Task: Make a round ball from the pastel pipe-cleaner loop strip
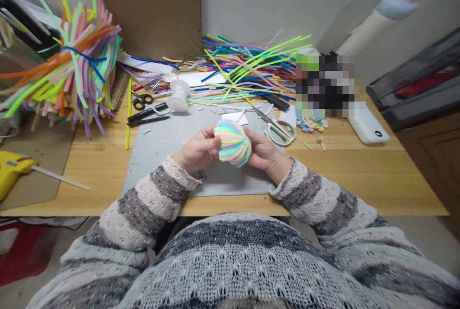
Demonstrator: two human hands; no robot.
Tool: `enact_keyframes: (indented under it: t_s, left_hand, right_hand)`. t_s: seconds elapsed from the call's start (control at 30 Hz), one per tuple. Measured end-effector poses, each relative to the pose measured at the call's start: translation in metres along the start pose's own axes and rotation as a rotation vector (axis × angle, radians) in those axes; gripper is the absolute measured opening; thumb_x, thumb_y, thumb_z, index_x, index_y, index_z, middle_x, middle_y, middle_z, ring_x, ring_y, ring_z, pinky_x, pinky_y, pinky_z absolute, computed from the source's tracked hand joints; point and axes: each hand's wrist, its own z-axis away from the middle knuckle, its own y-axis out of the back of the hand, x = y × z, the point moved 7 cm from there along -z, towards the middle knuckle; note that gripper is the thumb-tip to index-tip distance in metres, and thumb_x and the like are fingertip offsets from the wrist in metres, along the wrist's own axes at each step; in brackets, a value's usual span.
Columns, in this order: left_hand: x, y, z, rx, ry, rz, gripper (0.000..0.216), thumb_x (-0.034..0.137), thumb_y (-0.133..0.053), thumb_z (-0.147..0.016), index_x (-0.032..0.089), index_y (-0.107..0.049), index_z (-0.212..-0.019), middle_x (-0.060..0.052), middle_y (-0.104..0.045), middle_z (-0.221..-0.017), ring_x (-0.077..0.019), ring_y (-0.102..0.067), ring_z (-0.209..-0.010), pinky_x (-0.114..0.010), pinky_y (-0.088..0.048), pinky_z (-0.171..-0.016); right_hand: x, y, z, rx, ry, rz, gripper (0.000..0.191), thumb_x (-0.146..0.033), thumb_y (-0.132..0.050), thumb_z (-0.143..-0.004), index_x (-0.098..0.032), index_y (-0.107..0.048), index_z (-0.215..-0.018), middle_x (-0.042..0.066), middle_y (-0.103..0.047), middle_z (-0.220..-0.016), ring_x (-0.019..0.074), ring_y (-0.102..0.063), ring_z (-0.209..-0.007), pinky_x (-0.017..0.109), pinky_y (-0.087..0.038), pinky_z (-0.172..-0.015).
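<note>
Between my two hands is a rounded, pastel-striped ball (233,143) that looks made of fuzzy pipe cleaners, its stripes drawn together toward one point on the right. My left hand (199,150) pinches its left side, thumb in front. Around the right side curl the fingers of my right hand (264,152), partly hidden behind it. The ball is held above a grey cutting mat (154,165). Just beyond it lies a small white paper piece (235,117), and scissors with pale handles (281,131) rest beside my right hand.
Loose pipe cleaners (251,67) pile up at the back, with a big tied bundle (82,64) at left. A clear spool (178,96), black-handled scissors (142,101) and pens (149,116) lie nearer. A yellow glue gun (16,170) sits far left, a white device (368,124) at right.
</note>
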Motion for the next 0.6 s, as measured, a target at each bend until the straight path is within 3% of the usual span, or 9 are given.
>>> enact_keyframes:
  t_s: [0.1, 0.27, 0.47, 0.6]
  left_hand:
    - [-0.002, -0.002, 0.001, -0.031, 0.018, 0.025, 0.040, 0.035, -0.087, -0.062, 0.015, -0.066, -0.090, -0.004, -0.071, -0.081, -0.0198, -0.069, -0.078, -0.031, -0.053, -0.075]
    - [-0.006, 0.005, -0.003, 0.034, 0.078, 0.045, 0.040, 0.047, -0.070, -0.081, 0.011, -0.068, -0.097, -0.010, -0.073, -0.087, -0.0270, -0.069, -0.094, -0.036, -0.054, -0.083]
    - [0.008, 0.014, -0.009, 0.172, -0.125, 0.045, 0.034, 0.043, -0.066, -0.086, 0.015, -0.067, -0.104, -0.009, -0.073, -0.102, -0.0250, -0.066, -0.107, -0.035, -0.054, -0.091]
    - [0.008, 0.016, -0.010, 0.159, -0.088, 0.054, 0.031, 0.042, -0.064, -0.088, 0.018, -0.066, -0.107, -0.008, -0.072, -0.109, -0.0251, -0.065, -0.109, -0.036, -0.054, -0.090]
  right_hand:
    - [0.000, -0.005, 0.001, -0.027, -0.003, 0.017, 0.030, -0.041, -0.070, -0.078, -0.020, -0.066, -0.099, 0.006, -0.075, -0.104, 0.0246, -0.064, -0.115, 0.042, -0.052, -0.102]
    - [-0.002, -0.005, 0.001, 0.016, 0.046, 0.043, 0.033, -0.040, -0.071, -0.076, -0.020, -0.065, -0.102, 0.005, -0.074, -0.109, 0.0246, -0.063, -0.116, 0.043, -0.049, -0.105]
    - [-0.005, 0.000, 0.001, 0.071, 0.070, 0.035, 0.048, -0.061, -0.063, -0.081, -0.024, -0.061, -0.111, 0.006, -0.072, -0.111, 0.0264, -0.063, -0.115, 0.048, -0.052, -0.099]
    - [-0.010, 0.004, 0.004, 0.113, 0.117, -0.014, 0.031, -0.044, -0.069, -0.081, -0.026, -0.063, -0.106, 0.000, -0.073, -0.100, 0.0190, -0.068, -0.093, 0.036, -0.059, -0.083]
